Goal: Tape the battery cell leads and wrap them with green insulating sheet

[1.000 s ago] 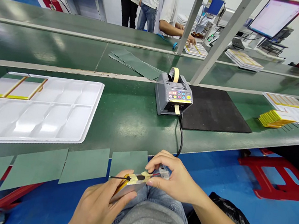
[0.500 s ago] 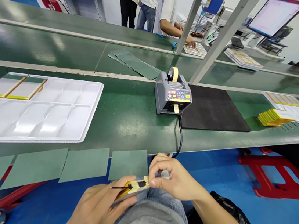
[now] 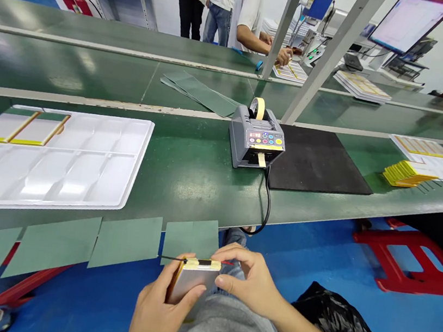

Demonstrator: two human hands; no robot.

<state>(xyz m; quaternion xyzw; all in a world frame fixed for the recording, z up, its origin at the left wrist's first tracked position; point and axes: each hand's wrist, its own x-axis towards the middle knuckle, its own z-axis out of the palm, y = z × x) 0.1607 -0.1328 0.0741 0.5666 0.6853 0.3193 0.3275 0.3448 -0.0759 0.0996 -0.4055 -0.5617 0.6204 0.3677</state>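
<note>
A flat silver battery pack (image 3: 193, 287) with yellow tape along its top edge is upright in front of my lap. A black wire sticks out to the left of its top and a short red wire to the right. My left hand (image 3: 158, 305) grips the pack from the left, thumb across its silver face and fingers behind. At the top right corner, beside the red wire, my right hand (image 3: 252, 280) closes its thumb and bent fingers on the pack's edge. Green sheets (image 3: 190, 238) hang over the bench edge just beyond.
A tape dispenser (image 3: 256, 138) with its cable stands on the green bench, beside a black mat (image 3: 316, 163). To the left lies a white compartment tray (image 3: 91, 180) holding two packs. Yellow-edged packs (image 3: 406, 172) are stacked at right. A red stool (image 3: 409, 264) stands on the floor.
The battery pack has been tilted upright, so its silver face now shows. My left hand has shifted right with it. My right hand has moved slightly down, and the red wire has come into sight.
</note>
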